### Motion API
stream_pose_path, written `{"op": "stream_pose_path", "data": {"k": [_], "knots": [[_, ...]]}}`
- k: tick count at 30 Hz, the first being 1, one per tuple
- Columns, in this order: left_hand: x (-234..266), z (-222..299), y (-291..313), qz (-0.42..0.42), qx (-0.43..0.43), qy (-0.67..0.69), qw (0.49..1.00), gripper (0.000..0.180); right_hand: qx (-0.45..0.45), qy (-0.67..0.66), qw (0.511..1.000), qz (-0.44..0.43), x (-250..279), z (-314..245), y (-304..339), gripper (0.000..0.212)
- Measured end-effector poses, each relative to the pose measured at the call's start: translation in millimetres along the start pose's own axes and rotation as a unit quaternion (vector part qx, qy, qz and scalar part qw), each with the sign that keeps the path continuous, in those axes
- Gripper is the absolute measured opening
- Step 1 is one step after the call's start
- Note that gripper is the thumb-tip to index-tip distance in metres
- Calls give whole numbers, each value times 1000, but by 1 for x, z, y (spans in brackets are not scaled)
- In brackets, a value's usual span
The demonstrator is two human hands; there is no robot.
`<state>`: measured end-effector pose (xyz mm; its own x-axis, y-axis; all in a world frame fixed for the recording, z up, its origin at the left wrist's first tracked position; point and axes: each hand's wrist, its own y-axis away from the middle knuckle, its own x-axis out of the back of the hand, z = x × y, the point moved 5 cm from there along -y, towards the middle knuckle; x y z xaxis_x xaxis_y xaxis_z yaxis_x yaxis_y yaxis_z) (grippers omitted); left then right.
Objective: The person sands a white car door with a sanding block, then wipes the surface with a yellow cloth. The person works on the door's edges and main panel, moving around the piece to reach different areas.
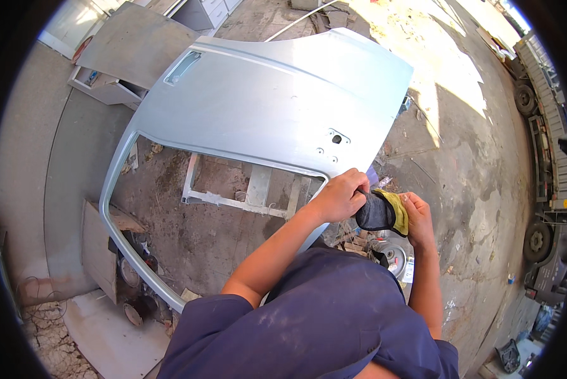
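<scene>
A small cloth [379,211], dark grey on one part and yellow on the other with a black edge, is stretched between my two hands. My left hand [339,198] is closed at its grey end, beside the door's lower right corner. With thumb and fingers pinched, my right hand [419,218] grips the yellow end. In front of me lies a pale silver-blue vehicle door [252,104], its outer face up. It has an open window frame on the near side, a handle recess at the far left and a dark hole with small holes by it at the right.
A pale metal stand [258,187] shows through the window opening. At the far left a brown board [138,47] rests over an open drawer [106,92]. A round container [392,258] and debris sit beside my body. A truck [542,139] stands along the right.
</scene>
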<state>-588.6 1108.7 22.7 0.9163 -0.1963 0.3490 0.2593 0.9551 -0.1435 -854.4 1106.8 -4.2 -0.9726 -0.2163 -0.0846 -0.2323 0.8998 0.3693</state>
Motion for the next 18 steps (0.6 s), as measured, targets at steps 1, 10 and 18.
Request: {"op": "stream_pose_path", "data": {"k": [1,10,18], "knots": [[19,11,7,25,-15,-21,999,13,-16,-43,999,-27,-14,-10,-8,26],[202,61,38,361,-218,-326,846,22,61,-59,977,-196,-208,-138,-107,31],[169,-120,58,242,159,-303,908,29,-25,306,943,-126,-226,36,-247,43]]}}
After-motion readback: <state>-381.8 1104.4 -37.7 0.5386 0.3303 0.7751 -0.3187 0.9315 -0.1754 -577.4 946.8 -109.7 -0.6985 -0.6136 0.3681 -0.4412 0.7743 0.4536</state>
